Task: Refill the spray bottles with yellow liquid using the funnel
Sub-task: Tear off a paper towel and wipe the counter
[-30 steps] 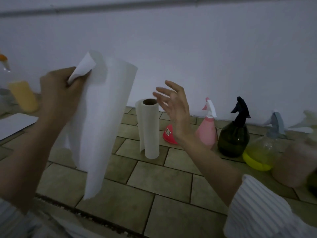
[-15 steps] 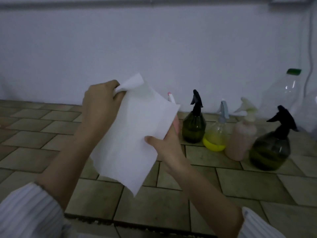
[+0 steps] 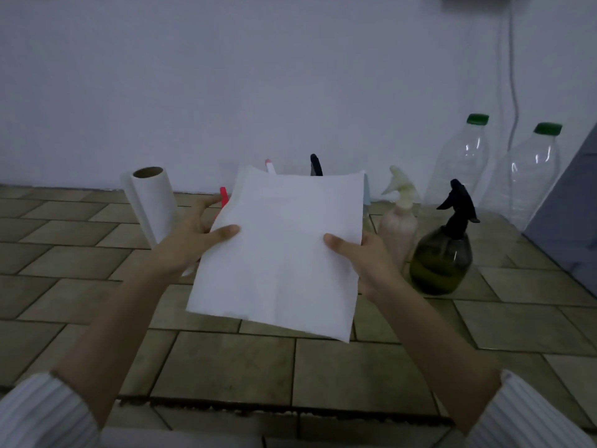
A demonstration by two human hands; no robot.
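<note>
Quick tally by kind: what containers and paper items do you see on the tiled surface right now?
Spray bottles in view: 4, dark green, pale pink, two nozzle tips (pink, black) behind the paper sheet
Clear green-capped bottles: 2
Paper towel roll: 1
Loose sheet: 1
Total: 8

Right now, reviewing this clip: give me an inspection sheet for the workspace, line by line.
Surface: tiled counter, bare in front.
Job's things: dark green spray bottle and pale pink spray bottle upright at right; red funnel and more sprayers mostly hidden behind the sheet.
Clutter: paper towel roll at left; two clear green-capped bottles by the wall.
Hands: left hand and right hand pinch a paper towel sheet at its sides.
Cables: one cord down the wall, right.
Surroundings: plain white wall; dim light.
</note>
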